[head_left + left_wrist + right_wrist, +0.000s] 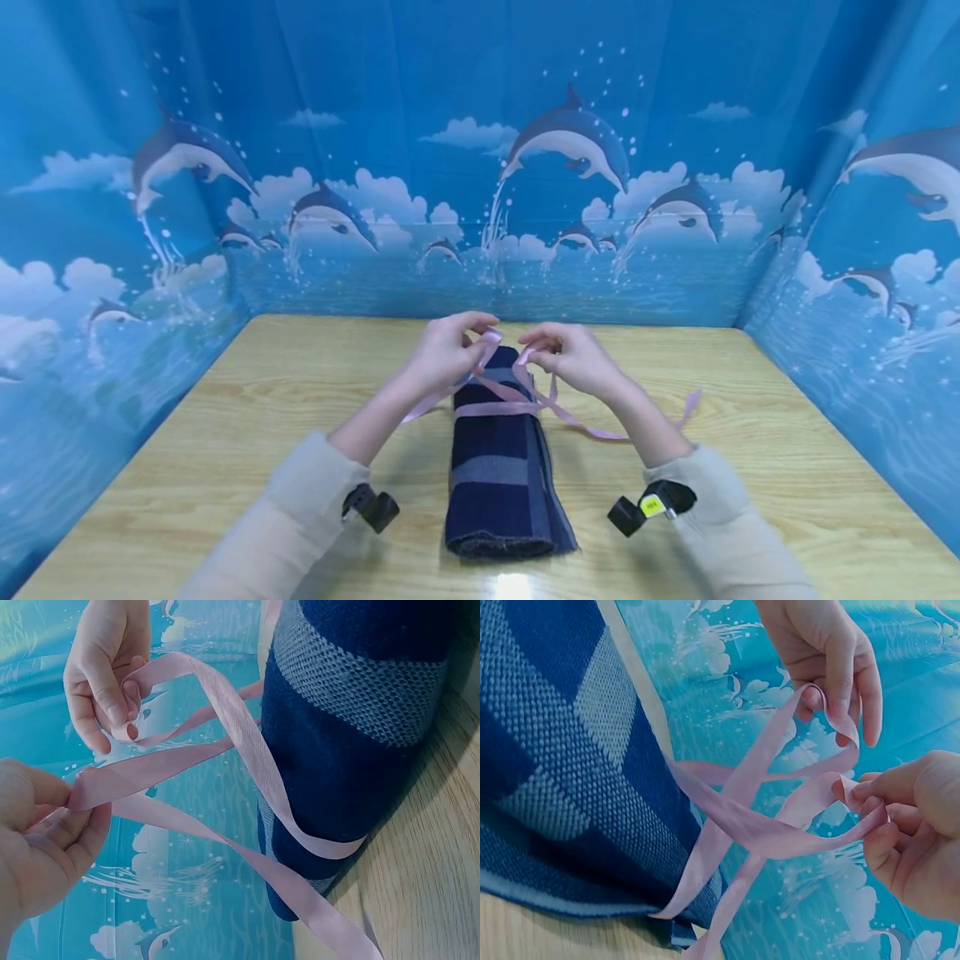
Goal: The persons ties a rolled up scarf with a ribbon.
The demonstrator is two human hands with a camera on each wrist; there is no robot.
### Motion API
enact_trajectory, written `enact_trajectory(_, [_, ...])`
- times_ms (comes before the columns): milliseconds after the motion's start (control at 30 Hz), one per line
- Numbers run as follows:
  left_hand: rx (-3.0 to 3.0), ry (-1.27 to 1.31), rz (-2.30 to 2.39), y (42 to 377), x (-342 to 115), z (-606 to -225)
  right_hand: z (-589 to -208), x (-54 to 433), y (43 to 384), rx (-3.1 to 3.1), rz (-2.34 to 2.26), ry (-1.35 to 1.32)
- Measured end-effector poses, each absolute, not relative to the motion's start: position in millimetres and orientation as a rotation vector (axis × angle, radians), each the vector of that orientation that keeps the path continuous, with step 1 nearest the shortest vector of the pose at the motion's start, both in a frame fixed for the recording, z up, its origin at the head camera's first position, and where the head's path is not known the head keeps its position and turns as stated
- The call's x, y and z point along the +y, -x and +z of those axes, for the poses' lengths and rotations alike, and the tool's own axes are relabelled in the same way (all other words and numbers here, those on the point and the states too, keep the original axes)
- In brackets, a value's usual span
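Note:
A navy and grey-blue woven scarf [491, 496], rolled into a long bundle, lies lengthwise on the table. Around its upper half runs a pink ribbon [495, 409], its strands crossing at the bundle's right side. My left hand [452, 354] pinches one part of the ribbon between thumb and fingertips, raised above the far end of the scarf. Opposite it, my right hand [573, 358] pinches another part, folded into a loop. In the right wrist view, ribbon strands [739, 817] cross in front of the scarf [577, 750].
Loose ribbon ends trail over the wooden table [300, 375], one reaching right past the right forearm. A blue dolphin-print curtain [465, 167] rises behind the table and along both sides. Each wrist carries a small black camera [371, 507].

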State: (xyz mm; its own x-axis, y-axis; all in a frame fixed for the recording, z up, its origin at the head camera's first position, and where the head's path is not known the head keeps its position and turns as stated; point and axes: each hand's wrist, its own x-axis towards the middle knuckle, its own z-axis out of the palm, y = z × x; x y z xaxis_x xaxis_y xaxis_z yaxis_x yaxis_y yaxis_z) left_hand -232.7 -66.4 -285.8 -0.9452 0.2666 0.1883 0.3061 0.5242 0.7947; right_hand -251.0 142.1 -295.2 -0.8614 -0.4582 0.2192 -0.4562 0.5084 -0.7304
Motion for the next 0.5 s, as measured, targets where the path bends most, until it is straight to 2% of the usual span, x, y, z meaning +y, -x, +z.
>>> enact_trajectory(500, [-2.615,0.507,-1.502,234,-62,-292,-295,126,251,2.648,-1.459,0.670])
